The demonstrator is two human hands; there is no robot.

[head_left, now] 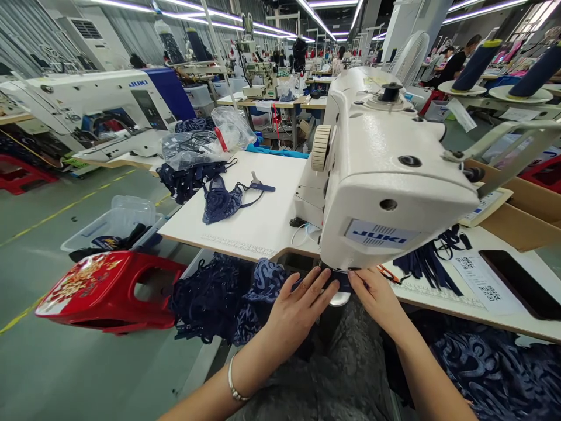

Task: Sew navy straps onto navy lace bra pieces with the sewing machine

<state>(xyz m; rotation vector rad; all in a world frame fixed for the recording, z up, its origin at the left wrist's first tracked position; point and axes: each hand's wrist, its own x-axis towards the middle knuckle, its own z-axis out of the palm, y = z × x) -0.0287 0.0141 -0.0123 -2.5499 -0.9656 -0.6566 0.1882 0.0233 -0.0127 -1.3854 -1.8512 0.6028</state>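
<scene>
A white JUKI sewing machine (394, 193) stands right before me. Under its head lies a dark navy piece of fabric (343, 282), mostly hidden by the machine and my fingers. My left hand (298, 301) rests on the fabric's left side, fingers stretched out and slightly spread. At the right edge, my right hand (372, 292) pinches the fabric between thumb and fingers. A navy lace bra (221, 202) lies on the white tabletop (272, 225) to the left. Below the table's front edge hangs a heap of navy patterned garments (219, 298).
On the right are navy straps (429, 266), orange-handled scissors (388, 273), a paper with printed codes (484, 283), and a phone (521, 283). A red stool (114, 289) and clear plastic bin (111, 228) stand at left. More patterned fabric (495, 362) lies lower right.
</scene>
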